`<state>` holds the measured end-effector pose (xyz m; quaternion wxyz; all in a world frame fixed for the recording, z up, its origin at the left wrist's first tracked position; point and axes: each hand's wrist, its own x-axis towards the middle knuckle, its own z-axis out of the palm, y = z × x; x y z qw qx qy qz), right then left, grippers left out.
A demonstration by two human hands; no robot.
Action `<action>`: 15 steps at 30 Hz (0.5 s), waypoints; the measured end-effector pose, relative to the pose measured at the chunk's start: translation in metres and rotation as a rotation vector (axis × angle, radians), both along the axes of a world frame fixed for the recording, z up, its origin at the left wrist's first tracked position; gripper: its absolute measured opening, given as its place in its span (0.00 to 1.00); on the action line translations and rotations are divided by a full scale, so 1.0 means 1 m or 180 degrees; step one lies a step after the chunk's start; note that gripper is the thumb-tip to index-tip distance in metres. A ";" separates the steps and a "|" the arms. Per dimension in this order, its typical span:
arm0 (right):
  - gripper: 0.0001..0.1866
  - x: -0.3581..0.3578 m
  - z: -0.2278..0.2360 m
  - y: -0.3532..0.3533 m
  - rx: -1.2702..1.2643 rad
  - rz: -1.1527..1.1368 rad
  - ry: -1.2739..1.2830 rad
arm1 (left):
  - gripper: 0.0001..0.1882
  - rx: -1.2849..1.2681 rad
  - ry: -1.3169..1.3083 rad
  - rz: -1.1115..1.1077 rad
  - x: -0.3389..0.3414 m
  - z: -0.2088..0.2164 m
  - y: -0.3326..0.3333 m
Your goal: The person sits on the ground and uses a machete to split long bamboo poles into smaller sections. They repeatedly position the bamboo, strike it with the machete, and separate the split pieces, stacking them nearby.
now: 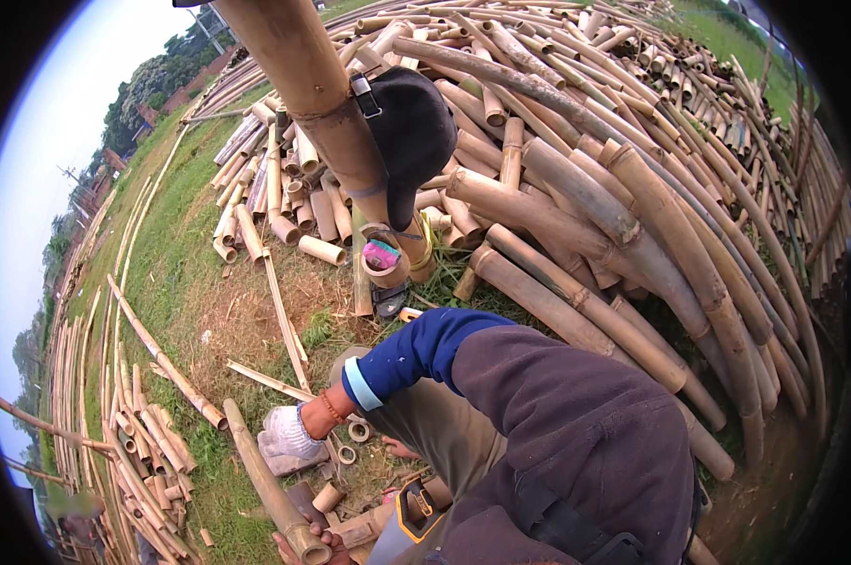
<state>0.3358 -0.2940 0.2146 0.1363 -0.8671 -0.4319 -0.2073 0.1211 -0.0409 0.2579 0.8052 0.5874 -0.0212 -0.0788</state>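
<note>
The bare left hand (327, 540) grips a bamboo pole (267, 485) near its lower end, fingers showing on either side. The pole lies aslant over the grass (207, 450). The gloved right hand (288, 433) is just beside it; whether that one grasps anything cannot be told. Bamboo rings (358, 431) and a saw (404, 516) lie near.

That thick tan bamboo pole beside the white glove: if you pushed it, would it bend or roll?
The thick, tan, cylindrical bamboo pole would probably stay stiff: it is straight, with no visible sag. Its round sides suggest it could roll if left loose. It may be light for its size, as the small tan bamboo ring nearby is hollow.
</note>
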 end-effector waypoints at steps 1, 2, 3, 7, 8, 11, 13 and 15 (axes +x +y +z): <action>0.27 0.016 0.005 0.015 -0.0509 0.0036 0.0214 | 0.48 0.0191 -0.0555 0.0013 -0.007 -0.003 -0.004; 0.29 0.022 0.000 0.021 -0.0535 0.0278 0.0228 | 0.38 -0.0508 0.0144 -0.0071 -0.002 -0.001 -0.010; 0.32 0.027 0.005 0.039 -0.0539 0.0626 0.0217 | 0.36 -0.1203 0.0796 -0.0057 0.005 0.010 -0.016; 0.42 0.041 -0.008 0.067 0.0740 0.1053 0.0645 | 0.45 -0.2141 0.1217 -0.0287 0.032 0.032 -0.047; 0.42 0.049 -0.002 0.066 0.0873 0.1104 0.0586 | 0.45 -0.2155 0.1185 -0.0269 0.039 0.034 -0.057; 0.37 0.073 0.016 0.059 0.1392 0.1087 0.0888 | 0.47 -0.2037 0.0857 -0.0257 0.071 0.057 -0.073; 0.33 0.080 0.032 0.056 0.1997 0.0848 0.1372 | 0.47 -0.1384 0.0414 -0.0019 0.090 0.060 -0.089; 0.32 0.073 0.058 0.047 0.2551 0.0534 0.1670 | 0.47 -0.0757 0.0137 0.0202 0.100 0.065 -0.093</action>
